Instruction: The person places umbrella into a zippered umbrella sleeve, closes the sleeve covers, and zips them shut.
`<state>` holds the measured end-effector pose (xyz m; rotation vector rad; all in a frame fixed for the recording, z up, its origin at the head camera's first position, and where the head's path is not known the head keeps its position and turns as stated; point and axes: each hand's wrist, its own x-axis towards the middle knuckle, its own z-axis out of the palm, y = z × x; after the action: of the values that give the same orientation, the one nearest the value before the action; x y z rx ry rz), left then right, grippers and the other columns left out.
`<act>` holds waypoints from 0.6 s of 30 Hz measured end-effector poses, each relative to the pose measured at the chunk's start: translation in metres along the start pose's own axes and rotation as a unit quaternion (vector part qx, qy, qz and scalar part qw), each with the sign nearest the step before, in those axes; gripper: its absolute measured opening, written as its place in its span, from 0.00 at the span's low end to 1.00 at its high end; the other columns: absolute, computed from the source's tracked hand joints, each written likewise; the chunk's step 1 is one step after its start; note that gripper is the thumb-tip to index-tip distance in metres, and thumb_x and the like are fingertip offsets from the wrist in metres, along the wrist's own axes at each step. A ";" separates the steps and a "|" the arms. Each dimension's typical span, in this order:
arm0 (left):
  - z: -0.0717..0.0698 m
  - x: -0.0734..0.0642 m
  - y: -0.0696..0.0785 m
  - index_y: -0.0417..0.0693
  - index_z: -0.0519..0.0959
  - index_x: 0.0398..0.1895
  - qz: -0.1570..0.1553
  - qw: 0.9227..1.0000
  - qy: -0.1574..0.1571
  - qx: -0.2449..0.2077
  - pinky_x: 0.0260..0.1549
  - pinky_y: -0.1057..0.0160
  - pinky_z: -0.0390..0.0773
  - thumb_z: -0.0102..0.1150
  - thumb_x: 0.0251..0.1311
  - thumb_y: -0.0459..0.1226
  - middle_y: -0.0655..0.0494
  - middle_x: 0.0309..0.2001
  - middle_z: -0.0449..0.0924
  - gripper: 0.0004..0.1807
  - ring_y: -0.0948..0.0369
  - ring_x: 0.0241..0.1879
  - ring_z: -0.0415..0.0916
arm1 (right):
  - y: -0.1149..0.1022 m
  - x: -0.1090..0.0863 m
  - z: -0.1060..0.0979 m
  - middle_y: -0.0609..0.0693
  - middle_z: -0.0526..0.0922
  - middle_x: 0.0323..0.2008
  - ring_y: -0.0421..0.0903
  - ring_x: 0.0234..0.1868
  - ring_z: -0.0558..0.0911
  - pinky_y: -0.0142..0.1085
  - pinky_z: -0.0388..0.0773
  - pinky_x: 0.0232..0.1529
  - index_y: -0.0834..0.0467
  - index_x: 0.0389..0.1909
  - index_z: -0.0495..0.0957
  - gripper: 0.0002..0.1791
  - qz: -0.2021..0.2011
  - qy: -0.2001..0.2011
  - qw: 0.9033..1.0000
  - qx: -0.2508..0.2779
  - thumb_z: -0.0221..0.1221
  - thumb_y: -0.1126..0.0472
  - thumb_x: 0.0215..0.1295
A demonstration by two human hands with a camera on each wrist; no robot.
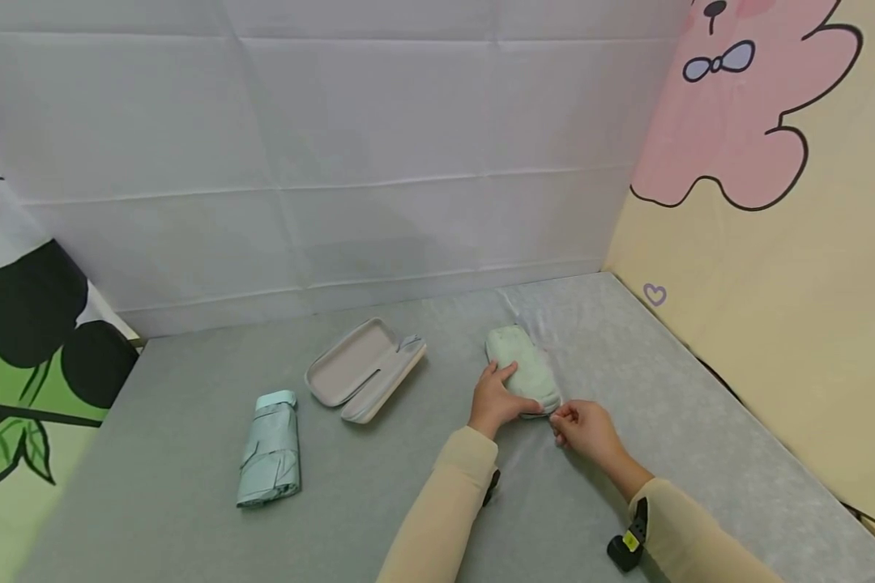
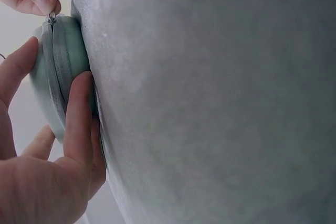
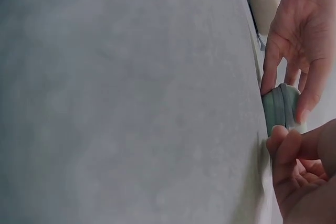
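A pale green zip case [image 1: 528, 368] lies on the grey-covered table, right of the middle in the head view. My left hand [image 1: 499, 401] holds its near end, thumb on one face and fingers on the other, as the left wrist view shows. At the case's near right corner my right hand [image 1: 591, 433] pinches the small metal zipper pull [image 2: 51, 18] between thumb and forefinger. Grey zipper tape [image 2: 62, 61] runs along the side, its two edges slightly apart beyond the pull. What the case contains is hidden.
An open hard glasses case [image 1: 360, 364] with a pale lining stands left of the hands. Farther left lies a folded light blue-green cloth bundle [image 1: 270, 453]. A white sheet wall [image 1: 379, 162] closes the back, and a printed cream wall [image 1: 773, 308] borders the right.
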<state>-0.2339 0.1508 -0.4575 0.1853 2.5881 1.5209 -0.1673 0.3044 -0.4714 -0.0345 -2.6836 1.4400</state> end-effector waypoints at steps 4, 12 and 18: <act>0.000 0.000 0.000 0.49 0.72 0.62 0.002 1.000 -0.001 0.007 0.44 0.58 0.76 0.80 0.32 0.41 0.45 0.68 0.56 0.46 0.46 0.65 0.56 | 0.000 -0.001 0.001 0.52 0.78 0.16 0.41 0.15 0.75 0.31 0.72 0.16 0.68 0.24 0.77 0.07 0.000 0.001 1.000 0.012 0.58 0.70 0.61; 0.001 0.001 -0.002 0.49 0.71 0.63 0.002 1.000 -0.002 0.010 0.54 0.55 0.69 0.80 0.32 0.42 0.46 0.69 0.55 0.46 0.47 0.65 0.55 | -0.003 -0.001 0.006 0.52 0.79 0.16 0.42 0.15 0.76 0.32 0.73 0.16 0.68 0.23 0.77 0.07 -0.002 -0.001 1.000 0.017 0.58 0.71 0.61; 0.001 0.001 -0.002 0.48 0.72 0.62 0.006 1.000 0.001 0.012 0.53 0.55 0.70 0.80 0.32 0.42 0.45 0.68 0.56 0.46 0.46 0.65 0.56 | -0.005 -0.001 0.009 0.53 0.78 0.16 0.42 0.15 0.76 0.32 0.74 0.16 0.68 0.23 0.76 0.07 -0.009 -0.008 1.000 0.023 0.58 0.72 0.61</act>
<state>-0.2342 0.1513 -0.4598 0.2016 2.6116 1.4959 -0.1671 0.2940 -0.4729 0.0039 -2.6550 1.5036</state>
